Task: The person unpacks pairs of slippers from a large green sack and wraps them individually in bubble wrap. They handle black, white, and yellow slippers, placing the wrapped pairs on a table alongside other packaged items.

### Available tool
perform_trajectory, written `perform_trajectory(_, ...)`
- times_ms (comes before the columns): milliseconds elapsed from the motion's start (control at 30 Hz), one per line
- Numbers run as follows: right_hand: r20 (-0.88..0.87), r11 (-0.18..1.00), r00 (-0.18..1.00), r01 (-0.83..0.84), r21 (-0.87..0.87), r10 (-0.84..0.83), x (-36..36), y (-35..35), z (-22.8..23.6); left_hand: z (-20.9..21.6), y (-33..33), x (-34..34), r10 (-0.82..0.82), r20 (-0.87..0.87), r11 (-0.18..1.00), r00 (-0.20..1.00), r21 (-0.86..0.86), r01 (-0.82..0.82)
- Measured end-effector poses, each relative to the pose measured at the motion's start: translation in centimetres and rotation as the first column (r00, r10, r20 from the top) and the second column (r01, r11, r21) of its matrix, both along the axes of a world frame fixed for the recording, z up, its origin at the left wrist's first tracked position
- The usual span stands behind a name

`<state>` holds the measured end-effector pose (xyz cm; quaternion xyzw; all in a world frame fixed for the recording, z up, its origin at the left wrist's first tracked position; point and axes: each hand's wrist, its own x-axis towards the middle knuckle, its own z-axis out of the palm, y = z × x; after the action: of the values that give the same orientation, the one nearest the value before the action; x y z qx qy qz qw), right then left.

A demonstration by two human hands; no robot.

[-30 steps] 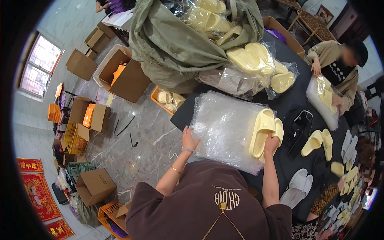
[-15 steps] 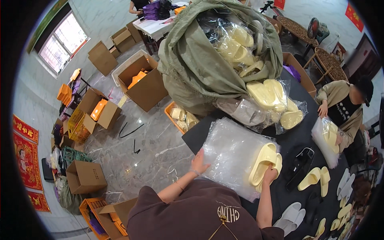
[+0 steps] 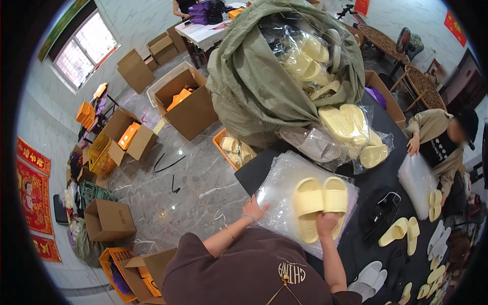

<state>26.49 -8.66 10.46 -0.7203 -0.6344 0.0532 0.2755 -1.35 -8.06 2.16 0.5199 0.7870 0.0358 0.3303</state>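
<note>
A pair of pale yellow slide sandals [image 3: 308,195] is gripped in my right hand [image 3: 328,223], its fingers closed on their near inner edges. The sandals lie over a stack of clear plastic bags [image 3: 279,195] on the black table. My left hand [image 3: 253,209] rests at the left edge of the stack with its fingers spread. Beyond the stack, bagged yellow sandals [image 3: 345,124] and a bagged grey pair [image 3: 310,142] lie beside a big green woven sack [image 3: 244,86] full of more bagged pairs.
On the table's right stand loose yellow sandals [image 3: 394,231], white sandals [image 3: 368,279] and a black item [image 3: 381,213]. Across it, a co-worker [image 3: 432,137] handles a bag stack [image 3: 417,183] near another yellow pair. Cardboard boxes [image 3: 185,112] and an orange crate [image 3: 221,140] stand on the floor left.
My right hand has brought the sandals leftward over the bags and spread them side by side. The co-worker's yellow pair now sits right of their bag stack. My left hand stays about in place.
</note>
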Motion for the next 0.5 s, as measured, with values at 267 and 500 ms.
perform_trajectory(267,0.113,0.931,0.924,-0.361,-0.055,0.365,-4.5,-0.8,-6.5,-2.0,0.9,-1.2,0.108,0.139,0.994,0.984,-0.01,-0.108)
perform_trajectory(500,0.138,0.932,0.922,-0.362,-0.018,0.361,-4.0,-0.5,-8.9,-2.5,1.9,-2.1,-0.036,0.311,0.999,0.95,-0.013,0.042)
